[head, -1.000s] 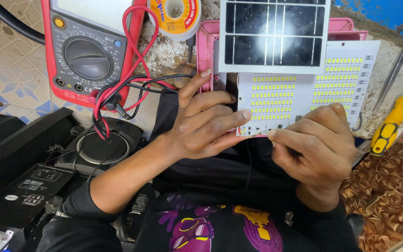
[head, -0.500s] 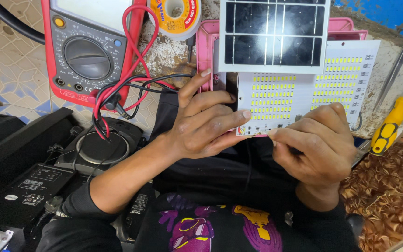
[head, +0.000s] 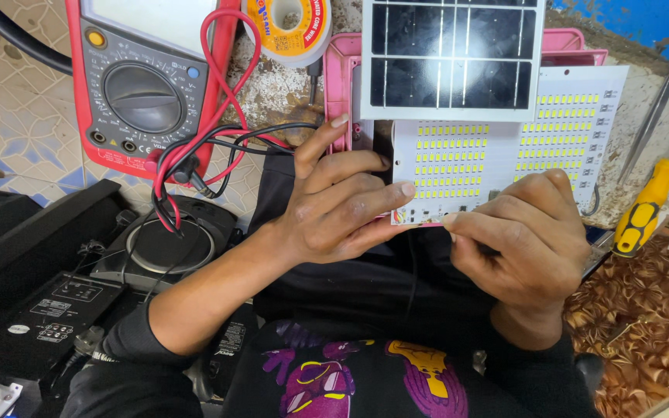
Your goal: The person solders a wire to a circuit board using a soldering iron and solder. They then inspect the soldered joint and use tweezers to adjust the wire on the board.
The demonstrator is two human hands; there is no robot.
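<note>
My left hand [head: 342, 205] grips the near left edge of a white LED panel board [head: 458, 159] covered in rows of small yellow diodes, thumb under, fingers spread on top. At the board's near edge, my right hand [head: 528, 236] pinches thumb and forefinger together; whatever it pinches is too small to make out. A second white LED board [head: 578, 116] lies beside it to the right. A dark solar panel [head: 454, 54] rests on a pink tray [head: 342, 62] just beyond the boards.
A red multimeter [head: 145, 85] with red and black leads [head: 195, 155] lies at the upper left. A solder spool [head: 288, 27] sits beside it. A yellow-handled screwdriver [head: 648, 205] lies at right. Black electronic housings [head: 63, 302] and a round speaker [head: 164, 244] fill the lower left.
</note>
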